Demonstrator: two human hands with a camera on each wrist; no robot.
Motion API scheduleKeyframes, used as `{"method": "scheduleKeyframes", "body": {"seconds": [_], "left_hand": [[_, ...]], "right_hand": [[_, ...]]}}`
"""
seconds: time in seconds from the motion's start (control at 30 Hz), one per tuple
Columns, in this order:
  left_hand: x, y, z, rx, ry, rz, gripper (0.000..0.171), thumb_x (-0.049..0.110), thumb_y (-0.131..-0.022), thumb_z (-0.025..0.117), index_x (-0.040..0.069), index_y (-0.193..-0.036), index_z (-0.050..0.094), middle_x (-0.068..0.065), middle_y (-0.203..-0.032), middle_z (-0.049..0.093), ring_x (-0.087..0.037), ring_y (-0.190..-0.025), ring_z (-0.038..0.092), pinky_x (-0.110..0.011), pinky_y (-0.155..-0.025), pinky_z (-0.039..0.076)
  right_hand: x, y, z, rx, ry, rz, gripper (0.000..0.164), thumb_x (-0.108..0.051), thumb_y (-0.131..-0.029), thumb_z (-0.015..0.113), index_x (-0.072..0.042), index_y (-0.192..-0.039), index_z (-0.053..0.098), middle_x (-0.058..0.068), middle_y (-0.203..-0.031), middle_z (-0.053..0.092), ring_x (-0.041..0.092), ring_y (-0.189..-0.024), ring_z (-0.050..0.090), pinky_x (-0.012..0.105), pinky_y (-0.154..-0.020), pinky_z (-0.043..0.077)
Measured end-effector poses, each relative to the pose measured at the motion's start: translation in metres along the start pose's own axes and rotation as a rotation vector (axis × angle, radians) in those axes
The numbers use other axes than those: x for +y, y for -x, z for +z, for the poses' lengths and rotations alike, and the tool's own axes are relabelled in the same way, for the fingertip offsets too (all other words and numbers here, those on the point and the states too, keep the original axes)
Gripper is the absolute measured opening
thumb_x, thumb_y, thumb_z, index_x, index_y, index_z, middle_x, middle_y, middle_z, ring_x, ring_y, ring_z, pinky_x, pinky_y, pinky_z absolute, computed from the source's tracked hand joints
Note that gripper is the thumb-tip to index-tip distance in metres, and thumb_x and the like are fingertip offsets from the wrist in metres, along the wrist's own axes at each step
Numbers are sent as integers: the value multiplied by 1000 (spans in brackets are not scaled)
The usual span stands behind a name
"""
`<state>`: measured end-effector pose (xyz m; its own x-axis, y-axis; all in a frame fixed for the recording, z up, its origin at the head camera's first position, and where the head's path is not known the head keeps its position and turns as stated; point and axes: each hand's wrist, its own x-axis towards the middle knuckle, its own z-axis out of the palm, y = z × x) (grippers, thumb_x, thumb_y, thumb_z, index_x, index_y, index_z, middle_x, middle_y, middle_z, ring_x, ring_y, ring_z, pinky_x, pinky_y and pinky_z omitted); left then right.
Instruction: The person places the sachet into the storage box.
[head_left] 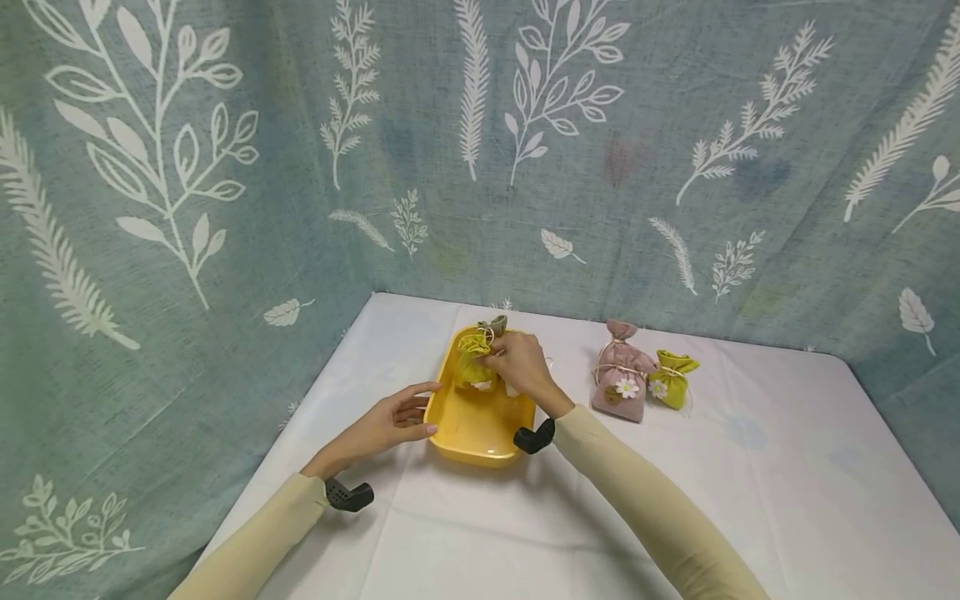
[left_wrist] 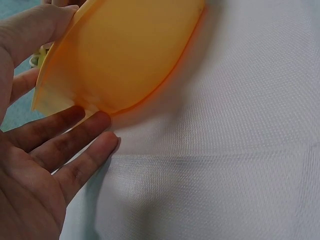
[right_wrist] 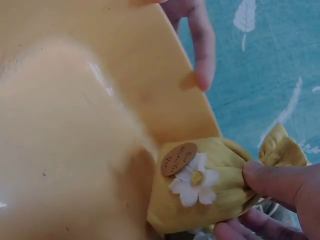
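Note:
A yellow-green drawstring pouch with a white flower and a small brown tag hangs from my right hand, which pinches its gathered neck between thumb and fingers. The pouch is over the far left part of a yellow plastic tray, right by the tray's side wall. Just behind it shows the gathered top of a grey-green pouch, its body mostly hidden by the right hand. My left hand rests at the tray's left side, thumb and fingers spread along the rim and outer wall.
Right of the tray stand two pink pouches, one before the other, and another yellow-green pouch beside them. A white cloth covers the table. Green leaf-patterned curtains hang behind and along the left edge.

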<state>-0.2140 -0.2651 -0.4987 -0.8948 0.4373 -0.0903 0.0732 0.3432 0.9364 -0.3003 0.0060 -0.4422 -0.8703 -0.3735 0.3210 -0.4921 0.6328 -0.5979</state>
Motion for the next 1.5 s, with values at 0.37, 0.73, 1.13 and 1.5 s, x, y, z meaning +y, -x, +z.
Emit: {"method": "scheduleKeyframes", "body": {"seconds": [0.37,0.73,1.13,1.5], "left_hand": [[3,-5,3,8,-18,-18,75,29,-95,78,24,-159,39,-13,-156,46,-33,-139,50,-47,-114,44],[2,-1,-3,17,-29,-19,77,34,-93,79,26,-158,40,-12,-156,46,-32,-138,51,-49,-114,43],[3,-3,-5,5,-15,-15,77,36,-92,80,27,-158,41,-8,-156,47,-30,-137,51,-46,-113,44],[2,-4,0,-4,-18,-28,76,32,-93,80,28,-158,40,-10,-157,45,-32,-138,50,-50,-114,42]], "right_hand": [[4,5,-7,-11,-89,27,19,-16,-97,75,-9,-113,80,5,-104,78,18,-89,74,30,-75,62],[17,22,-47,-134,-565,109,28,-18,-102,68,-4,-125,73,25,-109,73,36,-86,74,57,-83,60],[49,57,-96,-64,-403,144,28,-22,-102,68,-8,-126,73,11,-106,73,23,-86,66,33,-68,62],[82,89,-121,-2,-345,218,25,-27,-100,72,-14,-120,77,8,-108,73,38,-90,65,41,-60,58]]}}
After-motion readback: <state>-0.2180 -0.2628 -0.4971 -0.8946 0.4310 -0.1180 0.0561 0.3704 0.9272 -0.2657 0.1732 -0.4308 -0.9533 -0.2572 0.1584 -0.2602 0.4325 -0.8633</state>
